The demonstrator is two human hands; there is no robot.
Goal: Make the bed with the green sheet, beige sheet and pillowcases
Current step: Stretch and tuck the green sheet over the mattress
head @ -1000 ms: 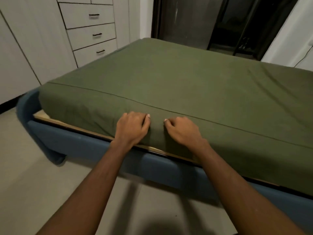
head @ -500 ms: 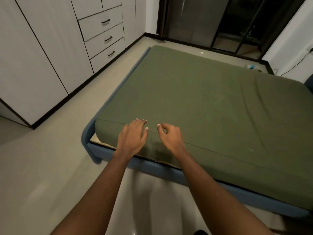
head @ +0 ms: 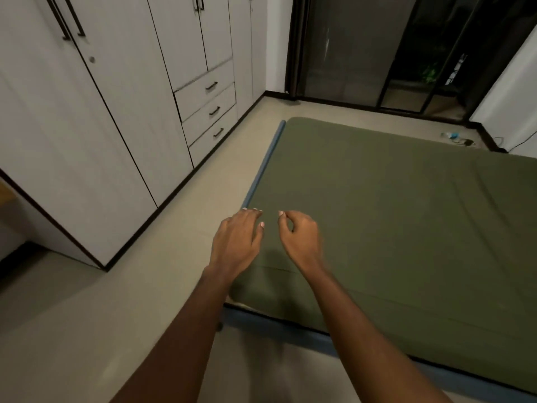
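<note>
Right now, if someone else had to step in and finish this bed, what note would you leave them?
Left hand: fingers relaxed, holding nothing, over the near left corner of the bed.
Right hand: loosely curled, empty, just beside the left.
Green sheet: spread across the bed, covering the top and the near side, with a few light creases.
Done: green sheet on.
Left: beige sheet and pillowcases; neither is in view.

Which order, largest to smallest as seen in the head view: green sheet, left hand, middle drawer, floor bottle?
1. green sheet
2. left hand and middle drawer: roughly alike, hand enlarged by nearness
3. bottle
</note>
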